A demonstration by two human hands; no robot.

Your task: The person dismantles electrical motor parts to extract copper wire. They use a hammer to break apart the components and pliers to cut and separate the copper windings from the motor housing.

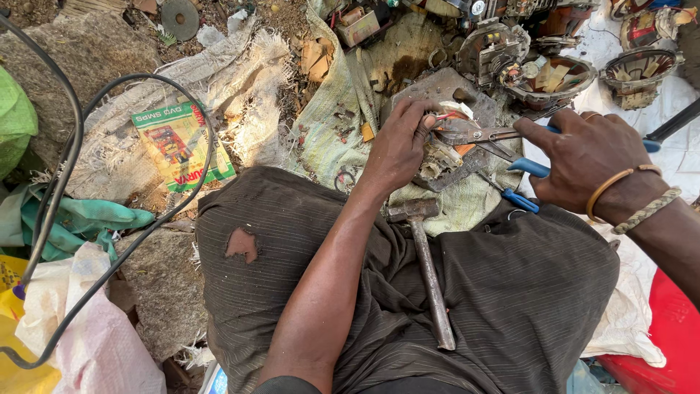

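The left hand (399, 146) reaches forward with fingers curled down, clamped on a small motor part (442, 155) that rests on a grey metal slab (437, 91) just past the knees. The right hand (583, 157) is closed around blue-handled pliers (503, 142), whose jaws bite the part's top. The part is grimy, pale metal with orange and white bits. One hammer (430, 273) lies across the lap; three opened motor housings (543, 80) sit beyond; one green glove (76, 222) lies left.
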